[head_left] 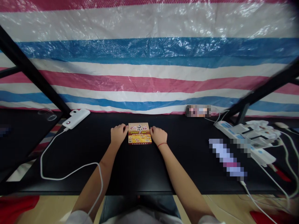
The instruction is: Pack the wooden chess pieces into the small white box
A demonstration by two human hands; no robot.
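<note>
A small Chinese chess box (140,138) lies flat on the black table, its brown and yellow printed lid facing up. To its left rests my left hand (118,133), fingers curled into a loose fist, thumb side close against the box's edge. My right hand (159,135), with a thin red cord on the wrist, is likewise curled at the box's right edge. Neither hand is wrapped around the box. Whether the fingers actually touch its sides, I cannot tell.
A white power bank (76,119) lies at the left; its white cable (70,177) runs over my left forearm. Power strips (245,141) with chargers and cords crowd the right, beside a blurred phone (227,158). Another device (198,111) leans near the striped sheet (149,84) behind.
</note>
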